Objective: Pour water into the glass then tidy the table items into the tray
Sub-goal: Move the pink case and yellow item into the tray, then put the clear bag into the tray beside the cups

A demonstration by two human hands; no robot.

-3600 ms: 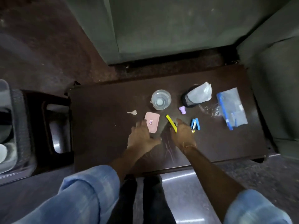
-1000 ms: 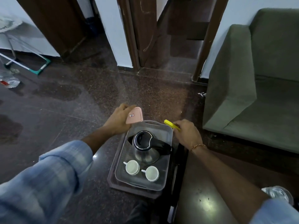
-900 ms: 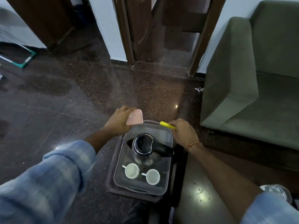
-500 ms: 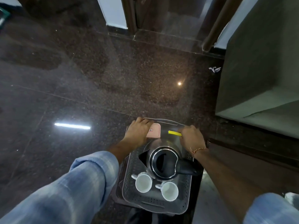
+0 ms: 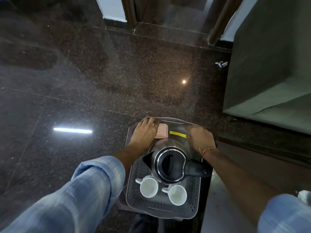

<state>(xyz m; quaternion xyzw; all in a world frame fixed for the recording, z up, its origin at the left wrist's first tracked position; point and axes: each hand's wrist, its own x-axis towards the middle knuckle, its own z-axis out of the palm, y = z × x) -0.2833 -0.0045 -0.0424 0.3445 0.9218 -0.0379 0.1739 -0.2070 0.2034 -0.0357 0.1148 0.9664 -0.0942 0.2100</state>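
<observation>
Single head camera looking steeply down and forward, close over the tray point(image 5: 195, 197) near the frame's bottom, dark floor point(image 5: 101, 73) filling the upper frame. No second view.

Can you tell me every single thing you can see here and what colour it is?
Tray: one, grey, on a low stand by the table.
Kettle: one, silver and black, middle of tray.
Cups: two, white, near end of tray.
Pink case: one, far end of tray, under left fingers.
Yellow strip: one, far end of tray, at right fingertips.
Sofa: one, green, right.
Paper scrap: one, white, on floor.
Hands: left, right, blue sleeves.
</observation>
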